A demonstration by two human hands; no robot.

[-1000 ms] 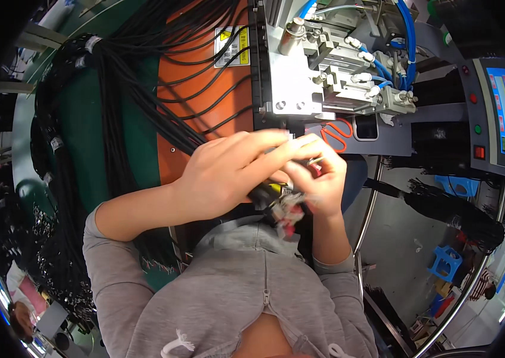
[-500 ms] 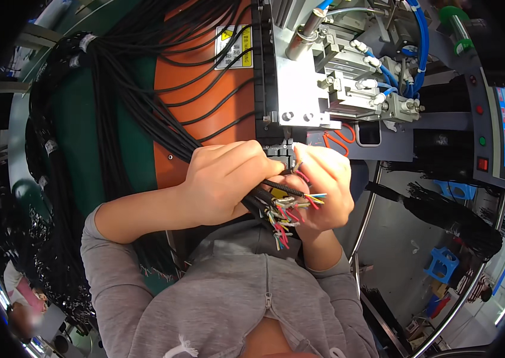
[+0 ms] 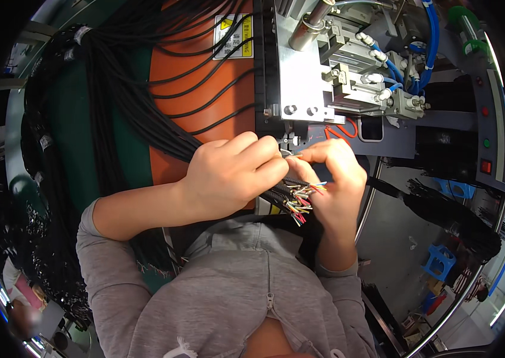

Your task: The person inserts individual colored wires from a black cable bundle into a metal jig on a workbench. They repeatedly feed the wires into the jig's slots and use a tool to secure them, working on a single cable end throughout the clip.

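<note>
My left hand [image 3: 234,173] is closed around a bundle of black cables [image 3: 169,131] in front of the machine. Out of its lower side stick the cut cable ends, with thin red, white, yellow and blue wires [image 3: 299,200] fanned out. My right hand [image 3: 336,179] pinches the thin wire ends of one cable between thumb and forefinger, close to the left fingertips. Just beyond the fingers is a small metal fixture [image 3: 290,139] at the machine's front. Several single black cables run across the orange panel [image 3: 205,107] into the machine's dark side rail [image 3: 267,77].
Metal cylinders and blue air hoses [image 3: 428,48] belong to the machine [image 3: 300,77]. Red-handled scissors [image 3: 342,128] and a phone [image 3: 372,128] lie to its right. A control panel [image 3: 486,137] with a screen stands far right. Blue stools [image 3: 440,261] are on the floor.
My right hand has shifted slightly right, its finger and thumb now pinching thin wires. The bundle's wire ends have moved a little to the right.
</note>
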